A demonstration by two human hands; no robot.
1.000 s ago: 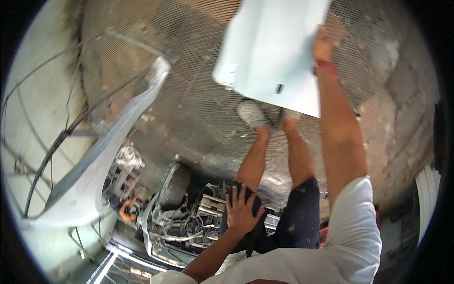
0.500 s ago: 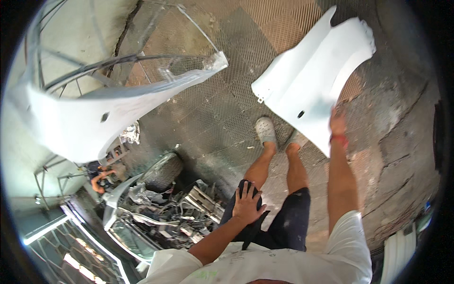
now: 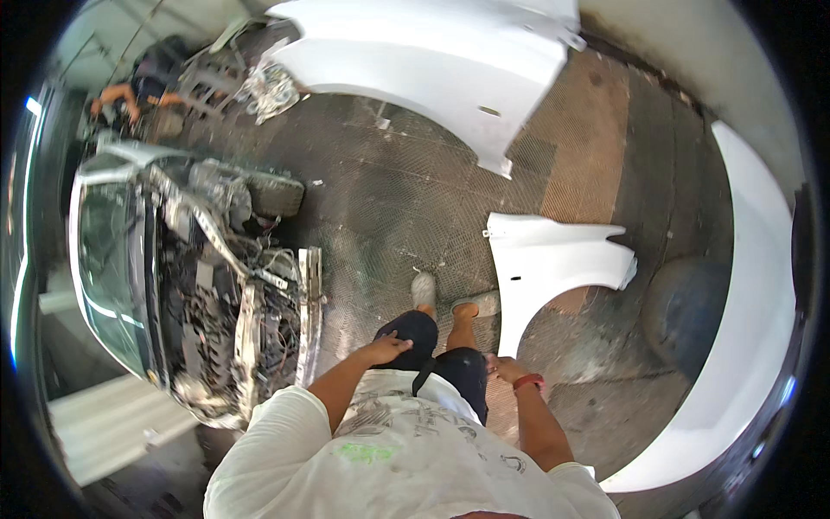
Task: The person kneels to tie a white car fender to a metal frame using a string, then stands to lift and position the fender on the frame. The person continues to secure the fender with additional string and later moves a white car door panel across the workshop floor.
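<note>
A white car fender [image 3: 545,251] stands or lies on the floor ahead and to the right, with its curved wheel-arch edge facing right and its narrow lower end pointing toward me. My right hand [image 3: 504,368], with a red band at the wrist, is at that lower end beside my right thigh. Its fingers are partly hidden, so I cannot tell whether they grip the fender's tip or only touch it. Over my left thigh, my left hand [image 3: 385,348] has its fingers stretched out and holds nothing.
A car with its engine bay [image 3: 216,303] exposed stands at left. A larger white body panel [image 3: 415,52] spans the far side. Another long curved white panel [image 3: 761,259] is at right, near a dark rounded object [image 3: 687,307]. A person's arm [image 3: 121,99] shows at far left.
My view has swung toward the right and pulled back. My right hand has shifted from the fender's face to its lower end. My left hand stays at my left leg.
</note>
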